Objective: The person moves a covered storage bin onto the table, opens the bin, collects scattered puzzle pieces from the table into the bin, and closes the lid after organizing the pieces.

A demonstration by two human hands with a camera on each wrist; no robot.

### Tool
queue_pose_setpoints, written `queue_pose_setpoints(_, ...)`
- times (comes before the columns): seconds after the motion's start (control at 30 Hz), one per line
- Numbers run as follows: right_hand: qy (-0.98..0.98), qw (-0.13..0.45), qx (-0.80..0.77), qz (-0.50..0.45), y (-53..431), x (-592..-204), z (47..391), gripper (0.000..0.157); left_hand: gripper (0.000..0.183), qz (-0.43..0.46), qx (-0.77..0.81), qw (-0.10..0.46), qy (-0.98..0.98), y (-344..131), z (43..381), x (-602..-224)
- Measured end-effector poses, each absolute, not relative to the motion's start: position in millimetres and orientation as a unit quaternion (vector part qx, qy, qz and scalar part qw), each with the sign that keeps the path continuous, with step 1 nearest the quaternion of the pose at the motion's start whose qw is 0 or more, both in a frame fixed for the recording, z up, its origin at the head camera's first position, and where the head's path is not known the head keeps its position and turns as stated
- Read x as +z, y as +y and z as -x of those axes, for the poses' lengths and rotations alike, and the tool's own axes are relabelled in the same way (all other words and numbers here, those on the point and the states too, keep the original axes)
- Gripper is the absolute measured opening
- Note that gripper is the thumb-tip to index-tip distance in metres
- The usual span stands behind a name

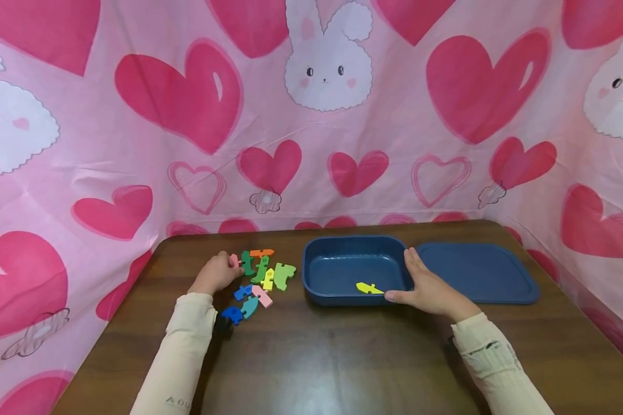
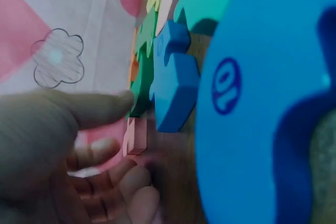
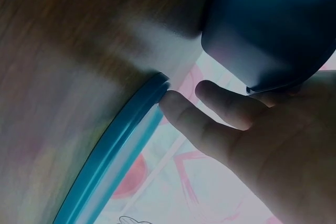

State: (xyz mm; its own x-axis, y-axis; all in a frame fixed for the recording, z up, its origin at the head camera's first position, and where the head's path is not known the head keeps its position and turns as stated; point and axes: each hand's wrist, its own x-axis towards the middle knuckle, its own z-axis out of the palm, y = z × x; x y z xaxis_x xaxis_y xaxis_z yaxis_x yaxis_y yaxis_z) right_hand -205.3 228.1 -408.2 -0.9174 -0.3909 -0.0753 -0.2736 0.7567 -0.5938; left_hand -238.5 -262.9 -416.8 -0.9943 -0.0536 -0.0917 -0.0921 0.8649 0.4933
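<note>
At the far left of the table, my left hand reaches down around a small pink puzzle piece. In the left wrist view its thumb is stretched out, apart from the pink piece, while the other fingers bend close below it. Beside it lie a dark green piece, an orange piece and a blue piece marked 10. My right hand rests at the right end of a blue container, fingers spread, thumb at the front rim. Inside the container is a yellow piece.
A flat blue lid lies right of the container, near my right fingers. More pieces, including a light green one and a teal one, lie between my left hand and the container. A pink heart-patterned cloth surrounds the table.
</note>
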Motion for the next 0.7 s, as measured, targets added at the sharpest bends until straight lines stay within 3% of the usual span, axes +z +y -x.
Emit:
queue_pose_setpoints(0.1, 0.932, 0.097, -0.3, 0.179, 228, -408, 204, 0.125, 0.042, 0.079, 0.279, 0.071, 0.954, -265, 240, -419)
queue_pose_setpoints(0.7, 0.931, 0.095, -0.301, 0.182, 228, -408, 205, 0.124, 0.019, 0.107, 0.384, 0.103, 0.911, -308, 241, -419)
